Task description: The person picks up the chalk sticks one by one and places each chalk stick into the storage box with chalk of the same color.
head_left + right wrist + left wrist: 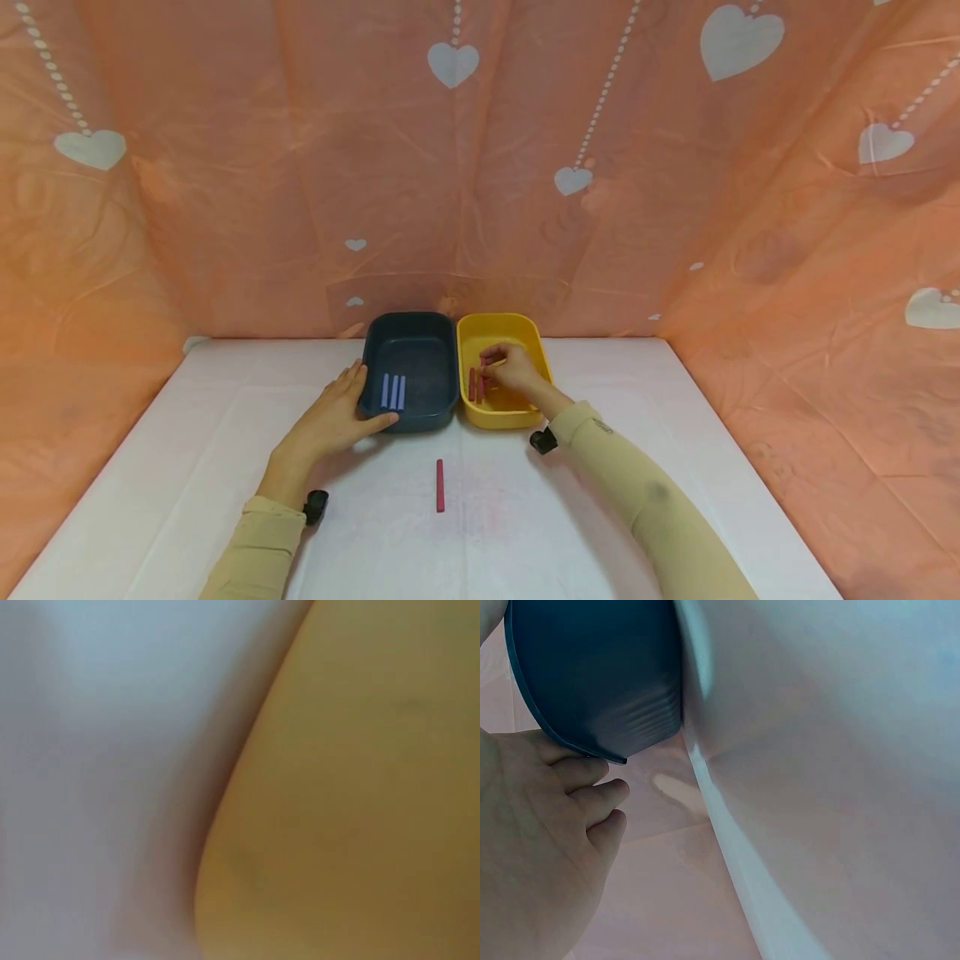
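My left hand [333, 417] rests at the near left corner of a dark blue tray [418, 321], its fingers extended along the side and thumb at the front rim. In the left wrist view those fingers [604, 799] lie against the outside of the tray's rim. Three blue chalk sticks [394, 392] stand side by side inside it. Over the yellow tray [543, 358], my right hand [513, 371] pinches a red chalk stick [481, 388], partly hidden by the fingers. Another red chalk stick [472, 384] lies just left of it in that tray.
One more red chalk stick [440, 486] lies on the white table [375, 533] in front of the trays. Behind them rises an orange curtain [300, 208] with white hearts. Only the blurred yellow tray wall [337, 787] and white surface fill the right wrist view.
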Tool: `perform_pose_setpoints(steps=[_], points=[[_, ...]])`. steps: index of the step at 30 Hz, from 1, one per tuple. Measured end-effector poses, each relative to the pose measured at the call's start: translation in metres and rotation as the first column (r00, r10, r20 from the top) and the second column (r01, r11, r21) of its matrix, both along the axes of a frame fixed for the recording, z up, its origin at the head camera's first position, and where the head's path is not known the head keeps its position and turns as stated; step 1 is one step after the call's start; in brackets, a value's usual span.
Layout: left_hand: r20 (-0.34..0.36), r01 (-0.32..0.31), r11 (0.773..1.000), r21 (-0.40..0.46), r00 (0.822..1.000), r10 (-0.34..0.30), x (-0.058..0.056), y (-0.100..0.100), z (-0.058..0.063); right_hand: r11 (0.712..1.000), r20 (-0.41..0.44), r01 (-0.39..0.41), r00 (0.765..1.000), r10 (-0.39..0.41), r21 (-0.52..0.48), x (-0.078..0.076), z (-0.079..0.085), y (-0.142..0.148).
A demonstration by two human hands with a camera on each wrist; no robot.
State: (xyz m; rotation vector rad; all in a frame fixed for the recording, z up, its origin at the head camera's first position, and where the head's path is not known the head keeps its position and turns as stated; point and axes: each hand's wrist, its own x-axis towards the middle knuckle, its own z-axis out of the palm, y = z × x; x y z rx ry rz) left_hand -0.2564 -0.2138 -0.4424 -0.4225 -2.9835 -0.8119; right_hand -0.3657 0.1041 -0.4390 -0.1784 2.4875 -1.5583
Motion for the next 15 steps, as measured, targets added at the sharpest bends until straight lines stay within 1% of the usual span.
perform_pose_setpoints(steps=[3, 7, 11, 15], points=[[-0.004, 0.002, 1.000, 0.001, 1.000, -0.002, -0.0002, 0.0006, 0.0005, 0.997, -0.040, -0.009, 0.999, 0.012, 0.075, -0.0014, -0.0011, -0.0007], [0.001, 0.000, 1.000, -0.002, 1.000, 0.000, -0.0008, 0.0005, 0.0002, 0.985, -0.097, -0.019, 0.995, 0.036, 0.170, -0.0031, -0.0030, -0.0014], [0.007, -0.003, 1.000, -0.007, 1.000, 0.003, -0.0012, -0.0001, -0.0007, 0.983, -0.088, -0.033, 0.995, 0.049, 0.181, -0.0047, -0.0059, -0.0016], [0.006, -0.004, 1.000, -0.008, 1.000, 0.004, -0.0015, -0.0002, -0.0012, 0.989, -0.038, -0.040, 0.998, 0.046, 0.142, -0.0060, -0.0078, -0.0016]])
